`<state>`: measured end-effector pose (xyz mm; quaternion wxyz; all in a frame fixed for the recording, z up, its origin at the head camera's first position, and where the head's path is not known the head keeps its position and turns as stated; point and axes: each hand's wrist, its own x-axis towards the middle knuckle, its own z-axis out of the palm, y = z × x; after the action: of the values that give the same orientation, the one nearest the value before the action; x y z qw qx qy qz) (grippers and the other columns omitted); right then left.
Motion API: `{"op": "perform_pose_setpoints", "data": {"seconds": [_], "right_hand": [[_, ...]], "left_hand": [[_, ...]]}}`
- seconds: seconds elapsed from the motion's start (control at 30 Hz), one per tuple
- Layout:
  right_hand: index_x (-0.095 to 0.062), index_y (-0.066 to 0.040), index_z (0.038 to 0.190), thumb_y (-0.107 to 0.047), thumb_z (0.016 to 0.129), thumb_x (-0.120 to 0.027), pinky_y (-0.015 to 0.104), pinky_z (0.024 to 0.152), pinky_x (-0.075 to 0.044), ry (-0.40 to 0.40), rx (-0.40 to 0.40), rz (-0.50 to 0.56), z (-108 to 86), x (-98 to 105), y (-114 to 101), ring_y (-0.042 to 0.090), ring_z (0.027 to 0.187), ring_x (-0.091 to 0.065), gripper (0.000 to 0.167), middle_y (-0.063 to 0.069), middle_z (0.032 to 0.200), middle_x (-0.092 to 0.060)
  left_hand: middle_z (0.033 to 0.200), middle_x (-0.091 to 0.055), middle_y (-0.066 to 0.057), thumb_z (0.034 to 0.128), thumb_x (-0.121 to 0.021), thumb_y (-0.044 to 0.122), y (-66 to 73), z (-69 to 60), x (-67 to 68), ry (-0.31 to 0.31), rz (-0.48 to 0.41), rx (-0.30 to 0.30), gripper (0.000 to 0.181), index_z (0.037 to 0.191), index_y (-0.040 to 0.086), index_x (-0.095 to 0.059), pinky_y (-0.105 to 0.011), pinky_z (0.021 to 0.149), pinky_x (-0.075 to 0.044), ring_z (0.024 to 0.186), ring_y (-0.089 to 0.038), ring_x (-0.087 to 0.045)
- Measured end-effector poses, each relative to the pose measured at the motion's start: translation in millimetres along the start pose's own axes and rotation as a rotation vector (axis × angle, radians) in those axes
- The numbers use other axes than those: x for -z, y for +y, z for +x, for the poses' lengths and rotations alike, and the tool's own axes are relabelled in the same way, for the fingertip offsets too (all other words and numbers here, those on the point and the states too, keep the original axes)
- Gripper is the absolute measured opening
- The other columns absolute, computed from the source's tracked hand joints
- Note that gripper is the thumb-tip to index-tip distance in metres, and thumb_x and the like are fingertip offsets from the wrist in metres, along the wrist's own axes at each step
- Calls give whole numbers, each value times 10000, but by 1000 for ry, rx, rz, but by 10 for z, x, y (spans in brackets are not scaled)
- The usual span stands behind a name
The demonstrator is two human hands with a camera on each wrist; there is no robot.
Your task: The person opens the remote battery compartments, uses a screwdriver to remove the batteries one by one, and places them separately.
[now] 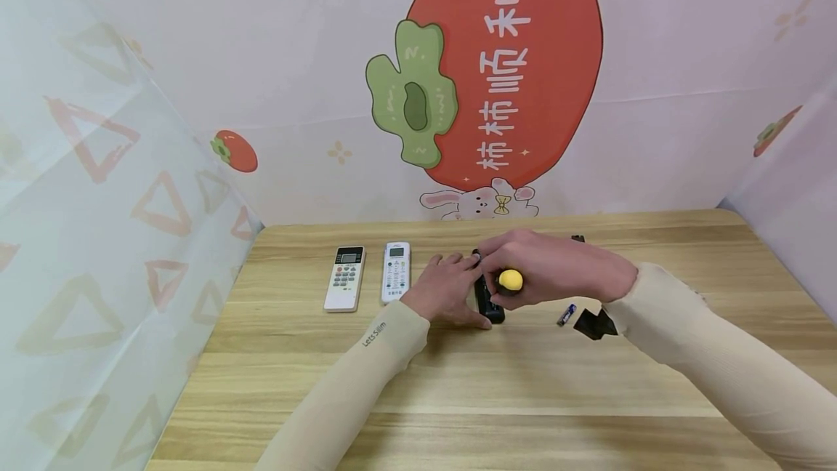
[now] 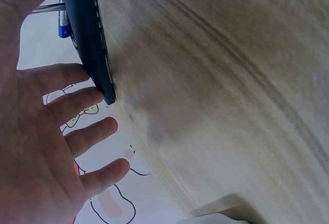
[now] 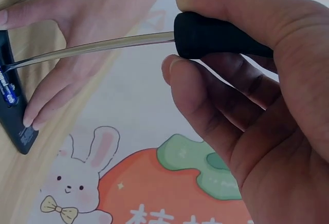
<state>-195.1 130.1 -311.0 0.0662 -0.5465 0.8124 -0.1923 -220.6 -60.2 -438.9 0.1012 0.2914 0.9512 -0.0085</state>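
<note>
A black remote control [image 1: 489,304] lies on the table with its battery compartment facing up and a blue battery [image 3: 7,90] inside. My left hand [image 1: 445,288] holds it from the left side, thumb near the close end and fingertips by the far end. In the left wrist view the index and middle fingertips touch its edge, while the other two fingers are spread off it. My right hand [image 1: 546,267] grips a screwdriver [image 3: 221,35] by its black handle, which has a yellow end [image 1: 510,280]. The screwdriver's metal tip meets the battery's end in the compartment.
Left of my hands lie a cream remote [image 1: 344,279] and a white remote [image 1: 396,272]. To the right are a loose blue battery [image 1: 567,315] and a black piece [image 1: 595,324], partly covered by my sleeve. Another small dark object [image 1: 578,238] shows behind my right wrist.
</note>
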Motion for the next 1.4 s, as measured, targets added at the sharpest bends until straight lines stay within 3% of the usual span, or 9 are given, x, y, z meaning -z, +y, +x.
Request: {"op": "perform_pose_setpoints", "data": {"seconds": [0.13,0.3,0.43,0.6,0.87,1.03,1.4], "right_hand": [[-715,-228,840,-90,824,-774,211,679,-505,-8,23,-37,40,12,-21,15,733,-513,150,-153,813,-499],[-665,-237,766,-67,821,-779,221,658,-503,-8,13,4,91,11,-20,6,703,-507,211,-152,768,-502],[-658,-244,755,-77,825,-795,237,685,-517,5,-12,26,111,-8,7,10,722,-530,227,-160,778,-529],[-697,-216,855,-140,846,-829,265,745,-538,65,-59,52,84,-57,65,23,782,-572,153,-164,841,-576],[-682,-158,929,-184,883,-813,250,717,-553,200,-81,76,25,-113,161,35,774,-599,141,-136,872,-616],[-691,-145,939,-157,889,-800,250,734,-565,194,-110,98,36,-108,169,47,793,-615,121,-127,880,-624],[-637,-174,875,-97,882,-784,247,680,-529,156,-53,63,116,-76,114,42,724,-549,166,-123,808,-558]], "left_hand": [[1618,-357,52,740,-711,776,-1,4,4,-3,-29,3,1043,1587,274,-367,-563,1186,-244,1457,-260,-346],[1571,-422,74,731,-737,758,-10,9,23,-2,-54,-1,959,1522,287,-472,-565,1176,-259,1431,-265,-373],[1569,-424,80,733,-742,752,-19,12,27,-1,-59,-4,955,1524,293,-462,-570,1172,-263,1433,-270,-372],[1595,-389,79,735,-732,759,-23,-4,17,2,-57,11,1033,1583,298,-363,-572,1183,-242,1454,-259,-352],[1643,-296,82,738,-729,762,-24,-10,7,20,-44,0,1028,1593,350,-335,-581,1177,-252,1471,-260,-334],[1643,-299,81,731,-730,767,-19,1,-4,17,-41,0,1011,1583,376,-349,-581,1176,-254,1471,-264,-335],[1613,-357,82,742,-716,772,-20,8,5,-6,-41,-5,959,1552,354,-419,-576,1181,-245,1474,-263,-327]]}}
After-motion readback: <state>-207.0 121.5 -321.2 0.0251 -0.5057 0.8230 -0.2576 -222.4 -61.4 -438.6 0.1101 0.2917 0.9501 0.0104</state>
